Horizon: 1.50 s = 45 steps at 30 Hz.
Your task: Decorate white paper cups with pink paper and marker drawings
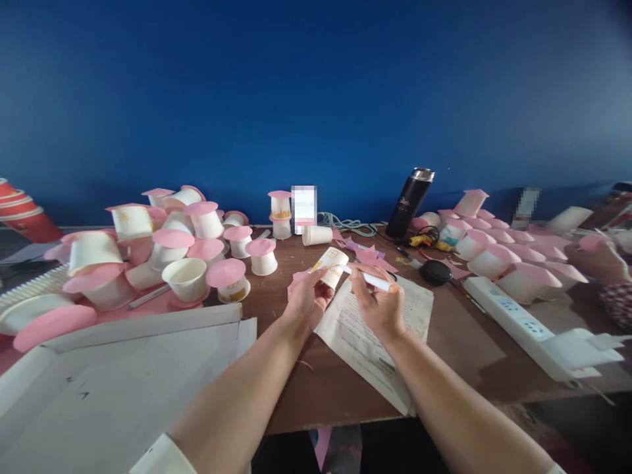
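While the left grip point(309, 301) closes its thumb and fingers around a paper cup point(332, 258), the right grip point(379, 304) pinches a white pen point(374, 281). Held above the table point(316, 395), the cup tilts, its long axis running from about 1 to 7 o'clock; which end is the mouth I cannot tell, since fingers cover its lower part. The pen's tip points to 10 o'clock, at the cup's wall, and its orange end to 4. From the cup, a printed sheet point(345, 329) lies at 5 o'clock, partly covered by the right grip. Stacked cups point(318, 235) lie sideways at 11, a black bottle point(409, 205) leans at 2, a power strip point(516, 322) lies at 4, and a white box point(148, 375) sits at 8.
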Motion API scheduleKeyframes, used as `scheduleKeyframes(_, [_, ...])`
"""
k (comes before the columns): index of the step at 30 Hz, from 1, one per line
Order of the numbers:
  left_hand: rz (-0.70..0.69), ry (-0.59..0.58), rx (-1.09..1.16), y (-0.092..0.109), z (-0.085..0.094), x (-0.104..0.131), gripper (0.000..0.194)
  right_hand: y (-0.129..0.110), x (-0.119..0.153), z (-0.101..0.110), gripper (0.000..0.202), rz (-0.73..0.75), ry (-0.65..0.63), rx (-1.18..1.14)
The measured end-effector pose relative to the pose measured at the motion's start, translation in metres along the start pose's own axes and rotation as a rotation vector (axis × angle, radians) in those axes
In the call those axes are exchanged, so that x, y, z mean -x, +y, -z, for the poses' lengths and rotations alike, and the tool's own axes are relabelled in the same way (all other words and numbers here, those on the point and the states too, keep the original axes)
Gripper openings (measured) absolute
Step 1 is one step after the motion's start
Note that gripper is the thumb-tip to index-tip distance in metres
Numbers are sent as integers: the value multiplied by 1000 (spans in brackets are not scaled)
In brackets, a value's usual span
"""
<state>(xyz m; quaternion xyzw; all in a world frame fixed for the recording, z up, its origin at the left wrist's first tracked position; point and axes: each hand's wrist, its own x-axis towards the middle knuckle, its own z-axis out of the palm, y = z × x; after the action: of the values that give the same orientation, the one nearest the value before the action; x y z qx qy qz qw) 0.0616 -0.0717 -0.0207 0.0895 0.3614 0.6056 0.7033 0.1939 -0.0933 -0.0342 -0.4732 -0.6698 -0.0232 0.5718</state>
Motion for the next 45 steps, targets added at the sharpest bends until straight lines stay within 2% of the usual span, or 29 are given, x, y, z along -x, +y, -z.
scheduleKeyframes(34, [57, -17, 59, 3, 2, -2, 16, -1, 1, -1, 18, 17, -8, 24])
scheduleKeyframes(45, [56, -17, 55, 3, 3, -3, 13, -3, -1, 0, 15, 112, -5, 26])
